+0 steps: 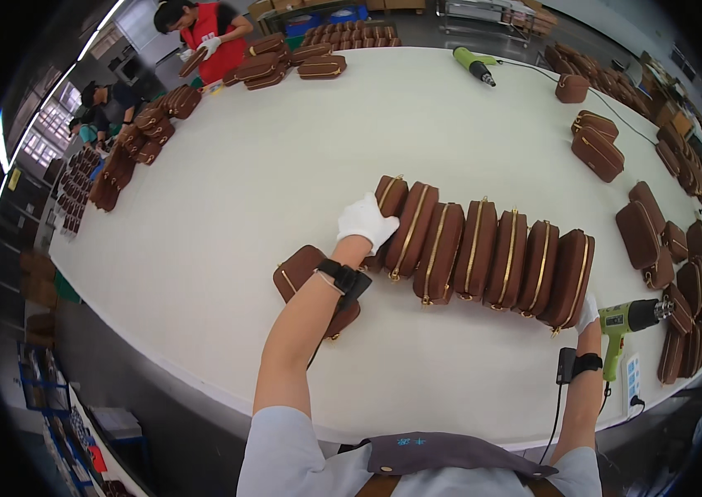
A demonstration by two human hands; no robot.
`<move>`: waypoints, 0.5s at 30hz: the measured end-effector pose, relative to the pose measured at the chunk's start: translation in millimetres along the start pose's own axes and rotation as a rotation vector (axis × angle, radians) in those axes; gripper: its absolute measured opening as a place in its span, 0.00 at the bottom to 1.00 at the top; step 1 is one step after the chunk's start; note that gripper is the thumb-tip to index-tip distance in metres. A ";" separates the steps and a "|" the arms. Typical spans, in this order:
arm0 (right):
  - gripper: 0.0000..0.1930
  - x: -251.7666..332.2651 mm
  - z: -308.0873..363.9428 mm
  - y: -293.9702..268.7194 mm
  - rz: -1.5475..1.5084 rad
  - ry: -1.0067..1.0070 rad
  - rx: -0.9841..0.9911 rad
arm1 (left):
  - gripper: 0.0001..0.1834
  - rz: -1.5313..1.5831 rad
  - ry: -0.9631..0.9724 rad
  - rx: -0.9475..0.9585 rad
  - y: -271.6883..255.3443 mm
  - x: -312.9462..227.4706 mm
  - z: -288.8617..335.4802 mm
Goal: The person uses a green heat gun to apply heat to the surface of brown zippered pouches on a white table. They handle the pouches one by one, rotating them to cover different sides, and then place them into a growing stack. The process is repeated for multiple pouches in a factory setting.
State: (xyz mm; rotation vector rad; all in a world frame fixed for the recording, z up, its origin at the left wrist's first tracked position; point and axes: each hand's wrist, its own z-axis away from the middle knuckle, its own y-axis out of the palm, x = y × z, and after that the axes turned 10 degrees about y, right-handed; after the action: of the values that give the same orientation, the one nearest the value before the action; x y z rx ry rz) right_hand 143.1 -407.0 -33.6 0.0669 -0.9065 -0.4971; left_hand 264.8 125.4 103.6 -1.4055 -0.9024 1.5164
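A row of several brown zip pouches (pixel 478 253) with gold zippers stands on edge across the white table in front of me. My left hand (pixel 367 222), in a white glove, is closed on the pouch (pixel 391 197) at the row's left end, its thumb toward the neighbouring pouch. Against the outer side of the rightmost pouch (pixel 568 277) lies my right hand (pixel 589 313), also gloved; its fingers are hidden behind that pouch. Beneath my left forearm, another brown pouch (pixel 297 269) rests on the table, partly covered by the arm.
A green heat gun (pixel 616 327) stands beside my right wrist, near a white power strip (pixel 632 378). Stacked pouches (pixel 699 290) line the table's right edge. Another heat gun (pixel 475 65) lies at the far side. A co-worker in a red vest (pixel 206 37) handles a pouch at far left.
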 end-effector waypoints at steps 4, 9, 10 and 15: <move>0.17 -6.2 10.4 -6.2 -0.051 -0.010 -0.126 | 0.34 0.376 0.118 -0.029 10.1 37.3 -7.6; 0.17 -12.4 27.0 -21.1 -0.094 0.003 -0.232 | 0.35 0.599 -0.171 -0.269 -23.8 109.7 77.0; 0.17 -10.4 23.2 -17.1 -0.097 0.005 -0.224 | 0.35 0.649 -0.224 -0.354 -3.7 133.7 104.9; 0.17 -6.2 -1.2 -5.0 -0.084 0.030 -0.132 | 0.40 1.053 -0.327 -0.515 56.1 130.1 151.5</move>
State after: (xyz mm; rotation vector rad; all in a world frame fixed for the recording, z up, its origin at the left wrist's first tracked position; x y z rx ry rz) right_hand 138.8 -408.9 -40.2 -0.0083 -0.8425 -0.6313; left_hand 108.1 231.7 19.1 -2.2516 -0.7981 2.4528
